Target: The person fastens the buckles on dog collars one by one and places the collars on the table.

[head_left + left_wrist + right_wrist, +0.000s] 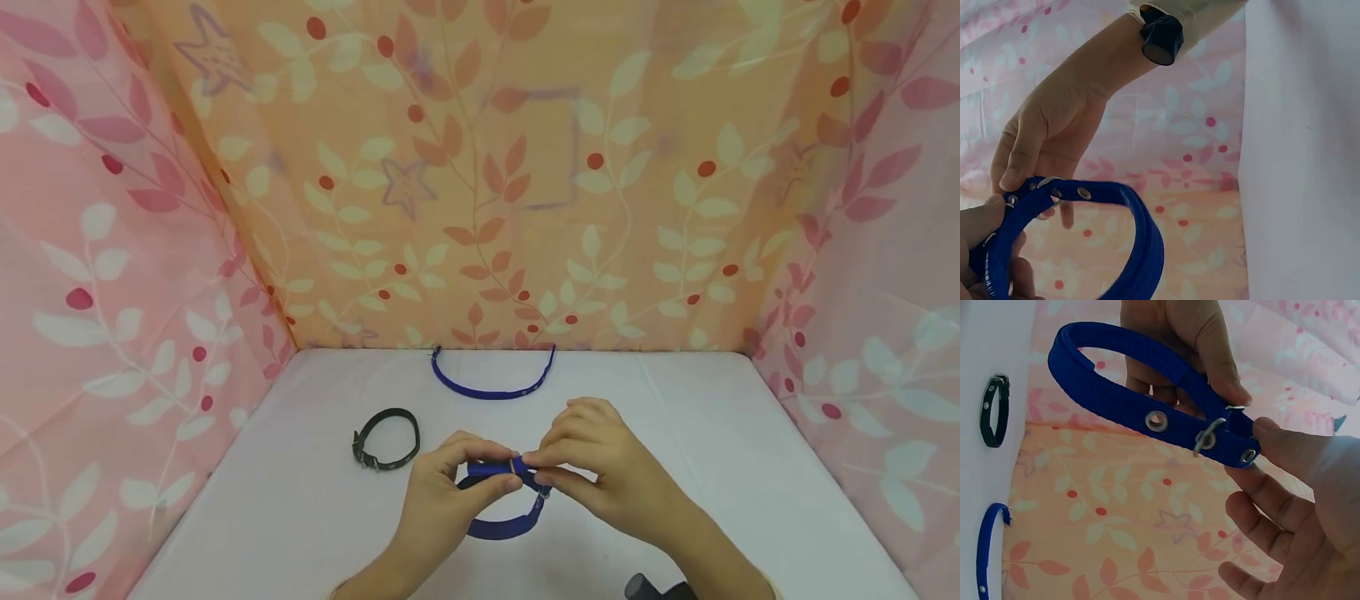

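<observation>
Blue collar (501, 500) held just above the table (720, 433), left hand (442, 492) and right hand (600, 471) both pinching its strap ends. Prong (1205, 434) through an eyelet, so buckling probably nearly done. Farther back, black collar (386, 439) buckled, second blue collar (491, 385) open.

Two bare hands, left hand (442, 492) and right hand (600, 467), no rings or gloves. Short trimmed nails. Pale cream sleeve cuff (1204, 15) at right wrist, with small black rounded device (1161, 39) strapped just below it.
</observation>
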The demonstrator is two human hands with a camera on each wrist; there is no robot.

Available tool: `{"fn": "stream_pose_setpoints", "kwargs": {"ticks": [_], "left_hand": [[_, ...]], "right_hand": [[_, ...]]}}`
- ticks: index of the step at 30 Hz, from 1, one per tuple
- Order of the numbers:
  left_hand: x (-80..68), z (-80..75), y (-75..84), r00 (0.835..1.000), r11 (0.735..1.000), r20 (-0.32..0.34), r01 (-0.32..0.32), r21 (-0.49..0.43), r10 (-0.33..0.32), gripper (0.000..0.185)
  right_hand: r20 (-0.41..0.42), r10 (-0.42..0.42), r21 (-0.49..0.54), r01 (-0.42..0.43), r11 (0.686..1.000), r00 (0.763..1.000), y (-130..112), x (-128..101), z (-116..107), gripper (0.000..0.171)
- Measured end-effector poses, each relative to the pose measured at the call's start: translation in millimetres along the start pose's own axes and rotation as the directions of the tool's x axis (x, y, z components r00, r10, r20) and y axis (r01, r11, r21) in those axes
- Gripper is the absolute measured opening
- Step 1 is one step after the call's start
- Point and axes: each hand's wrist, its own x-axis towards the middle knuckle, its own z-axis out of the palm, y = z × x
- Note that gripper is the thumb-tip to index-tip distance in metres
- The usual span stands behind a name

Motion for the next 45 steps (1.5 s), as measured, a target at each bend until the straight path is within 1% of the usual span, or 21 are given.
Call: {"fn": "stream_pose_setpoints", "kwargs": {"ticks": [2,4,6,10,13,17,19,22,25,28,30,33,39,42,45], "left_hand": [[1.2,-0.5,-0.2,0.999,0.996,-0.022,0.027,0.085,-0.025,0.022],[2.4,-1.0,-0.7,0.998,0.987,-0.039,0.047,0.15,-0.042,0.022],[3.2,-1.3,-1.5,0.999,0.985,-0.039,0.035,0.167,-0.029,0.021],[2.3,-0.8,-3.5,0.999,0.994,-0.005,-0.038,0.098,0.039,0.019],[0.5,0.4,-4.8,0.998,0.997,0.005,-0.07,0.023,0.07,0.02],[-1.7,2.0,-6.4,0.993,0.991,0.006,-0.113,-0.068,0.114,0.023],[-2.9,2.6,-6.9,0.991,0.987,0.004,-0.133,-0.095,0.134,0.024],[-4.6,3.3,-6.9,0.986,0.983,-0.01,-0.165,-0.085,0.165,0.025],[-4.1,3.0,-6.4,0.972,0.971,-0.03,-0.234,-0.052,0.233,0.026],[-2.0,1.4,-4.4,0.959,0.959,-0.05,-0.281,-0.034,0.279,0.026],[-1.2,-0.1,-2.5,0.956,0.957,-0.06,-0.29,-0.031,0.288,0.027],[-0.5,-2.4,-0.7,0.952,0.953,-0.064,-0.301,-0.03,0.298,0.027],[1.4,-8.2,1.2,0.952,0.952,-0.063,-0.302,-0.045,0.299,0.027],[2.9,-12.4,3.8,0.954,0.955,-0.084,-0.292,-0.06,0.286,0.027],[4.1,-16.1,6.1,0.955,0.956,-0.099,-0.286,-0.072,0.278,0.027]], "right_hand": [[-0.032,0.008,0.001,-0.008,1.0,0.999,0,1,-1,0.013],[-0.066,0.013,0.018,-0.012,1.0,0.998,0,2,-1,0.012],[-0.094,0.007,0.04,-0.004,0.999,0.996,1,3,0,0.011],[-0.108,-0.02,0.059,0.027,0.998,0.994,1,3,2,0.009],[-0.107,-0.029,0.067,0.037,0.997,0.994,0,3,4,0.009],[-0.1,-0.04,0.062,0.046,0.997,0.994,-1,4,4,0.01],[-0.094,-0.046,0.056,0.051,0.997,0.995,-2,3,5,0.009],[-0.066,-0.054,0.031,0.056,0.998,0.996,-3,3,8,0.007],[-0.049,-0.033,-0.002,0.033,0.999,0.998,-4,3,10,0.008],[-0.057,0.003,-0.023,-0.004,1.0,0.998,-5,4,10,0.016],[-0.061,0.028,-0.031,-0.03,0.999,0.998,-6,4,9,0.02],[-0.053,0.043,-0.047,-0.046,0.998,0.998,-8,3,8,0.024],[-0.046,0.091,-0.076,-0.094,0.993,0.995,-10,1,9,0.021],[-0.043,0.142,-0.055,-0.144,0.988,0.989,-10,1,8,0.023],[-0.03,0.194,-0.028,-0.195,0.98,0.981,-9,1,7,0.028]]}}
